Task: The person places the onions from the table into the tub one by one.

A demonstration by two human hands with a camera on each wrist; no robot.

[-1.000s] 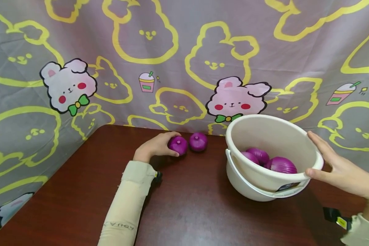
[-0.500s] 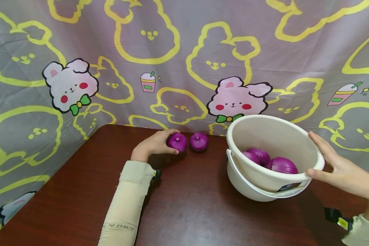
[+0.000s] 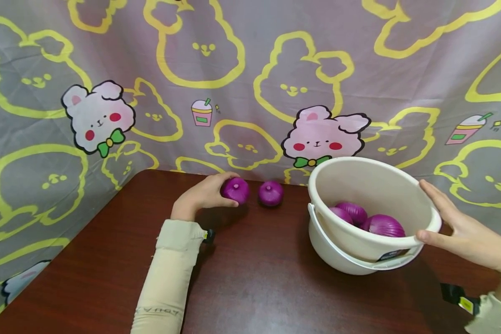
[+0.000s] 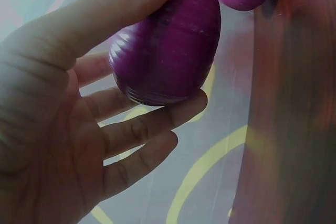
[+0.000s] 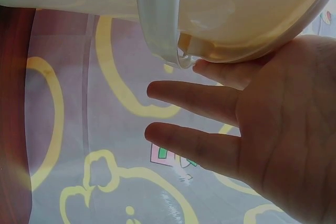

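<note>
My left hand (image 3: 206,195) grips a purple onion (image 3: 236,191) close over the back of the dark wooden table. In the left wrist view, the thumb presses one side of that onion (image 4: 168,45) and fingers reach along the other. To its right sits a second purple onion (image 3: 270,193), a small gap away. At the right stands a white bucket (image 3: 338,257) with several purple onions (image 3: 386,226) inside. My right hand (image 3: 461,232) rests against the bucket's right side, thumb at the near rim. Its fingers stretch out straight beneath the bucket's rim (image 5: 304,35) in the right wrist view.
The bucket's handle (image 3: 342,248) hangs down along its near side. Behind the dark wooden table (image 3: 254,283) hangs a grey patterned cloth (image 3: 242,55), which also runs along the left side.
The left hand has shifted a little leftward with its onion, widening the gap to the second onion. The right hand and the bucket stay in place.
</note>
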